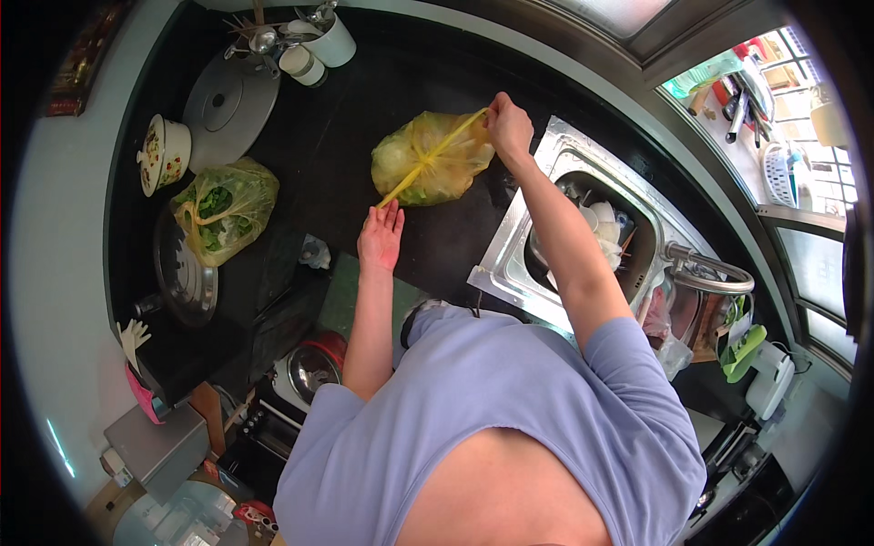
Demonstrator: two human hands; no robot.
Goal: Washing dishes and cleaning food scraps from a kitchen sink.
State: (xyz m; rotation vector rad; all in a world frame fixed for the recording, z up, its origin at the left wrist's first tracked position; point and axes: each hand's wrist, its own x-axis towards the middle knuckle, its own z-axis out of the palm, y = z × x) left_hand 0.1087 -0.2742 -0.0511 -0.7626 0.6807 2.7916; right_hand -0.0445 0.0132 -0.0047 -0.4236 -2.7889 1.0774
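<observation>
On the dark countertop (328,170) lies a yellow plastic bag (437,160) with its handles pulled out to both sides from a gathered middle. Something pale and round shows through its left part. My left hand (381,237), palm turned up, pinches one handle end at the near side of the bag. The other handle end is gripped by my right hand (509,128), beyond the bag's right side and close to the sink. Further left, a second yellow plastic bag (252,194) stands open with green leaves (217,203) inside.
To the right is a steel sink (505,273) holding stacked dishes (601,218), with a curved faucet (713,278). A large round lid (229,102), a floral enamel pot (166,153), a white utensil holder (334,44) and a glass lid (184,273) stand or lie at the left.
</observation>
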